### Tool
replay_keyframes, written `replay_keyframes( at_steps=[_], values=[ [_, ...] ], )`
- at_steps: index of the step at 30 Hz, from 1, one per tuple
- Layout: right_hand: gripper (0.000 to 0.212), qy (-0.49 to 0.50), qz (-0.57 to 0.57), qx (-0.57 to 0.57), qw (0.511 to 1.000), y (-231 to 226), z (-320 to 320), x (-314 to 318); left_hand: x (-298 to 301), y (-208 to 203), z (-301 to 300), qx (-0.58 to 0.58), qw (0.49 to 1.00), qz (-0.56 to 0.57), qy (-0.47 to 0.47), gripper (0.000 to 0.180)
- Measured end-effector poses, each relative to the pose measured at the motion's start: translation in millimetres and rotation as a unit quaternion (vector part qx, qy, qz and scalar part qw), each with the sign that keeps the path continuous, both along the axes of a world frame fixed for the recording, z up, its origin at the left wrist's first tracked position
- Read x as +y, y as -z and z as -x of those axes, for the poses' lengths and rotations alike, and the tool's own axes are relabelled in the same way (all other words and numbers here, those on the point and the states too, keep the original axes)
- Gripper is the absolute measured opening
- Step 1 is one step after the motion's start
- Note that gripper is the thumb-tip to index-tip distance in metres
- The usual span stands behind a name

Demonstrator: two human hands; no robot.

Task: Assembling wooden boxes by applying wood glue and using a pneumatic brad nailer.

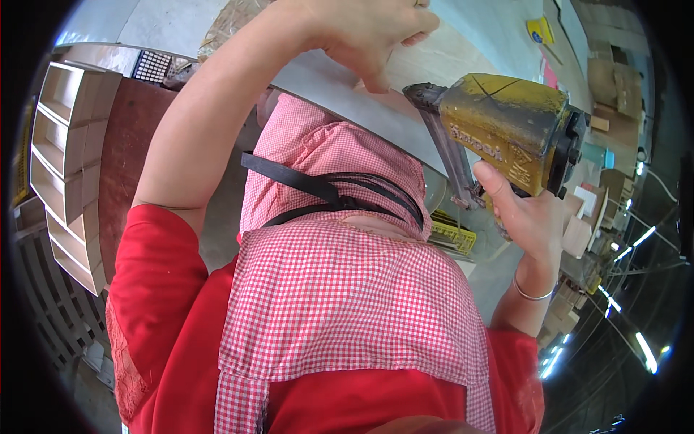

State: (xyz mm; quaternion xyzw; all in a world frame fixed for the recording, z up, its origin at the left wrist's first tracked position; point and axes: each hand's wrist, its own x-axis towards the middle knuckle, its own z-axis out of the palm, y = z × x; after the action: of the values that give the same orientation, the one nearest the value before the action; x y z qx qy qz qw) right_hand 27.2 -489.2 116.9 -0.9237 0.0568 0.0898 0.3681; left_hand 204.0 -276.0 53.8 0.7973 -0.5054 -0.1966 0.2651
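Note:
A worn yellow pneumatic nail gun (499,130) is gripped by my right hand (517,213), the thumb lying along its handle. Its dark nose (423,95) points left, close to my left hand, and its slim magazine slants down toward the handle. My left hand (369,36) reaches over the pale worktop (463,43) at the top of the view. The left thumb points down toward the near edge, apart from the bent fingers, and a pale wooden surface (412,69) shows between them. Part of this hand is cut off by the upper edge.
Open pale wooden boxes (69,152) stand stacked at the left by a reddish-brown panel (134,137). A small yellow item (539,30) lies on the worktop's far right. Below the worktop is a yellow crate (455,235). Cardboard (614,79) is piled at the right.

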Motion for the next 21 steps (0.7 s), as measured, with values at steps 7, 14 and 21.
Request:
replay_keyframes(
  at_steps=[7,14,21],
  values=[
    [0.034,-0.002,-0.002,0.010,1.000,6,1,10,2,17,1,-0.062,0.997,0.043,-0.015,0.060],
    [0.032,0.051,0.022,0.030,0.998,3,2,15,3,8,0,-0.037,0.999,0.019,-0.015,0.060],
    [0.032,-0.067,0.029,-0.077,0.994,9,-5,6,-1,46,-4,-0.096,0.994,0.044,-0.025,0.075]
  ],
)
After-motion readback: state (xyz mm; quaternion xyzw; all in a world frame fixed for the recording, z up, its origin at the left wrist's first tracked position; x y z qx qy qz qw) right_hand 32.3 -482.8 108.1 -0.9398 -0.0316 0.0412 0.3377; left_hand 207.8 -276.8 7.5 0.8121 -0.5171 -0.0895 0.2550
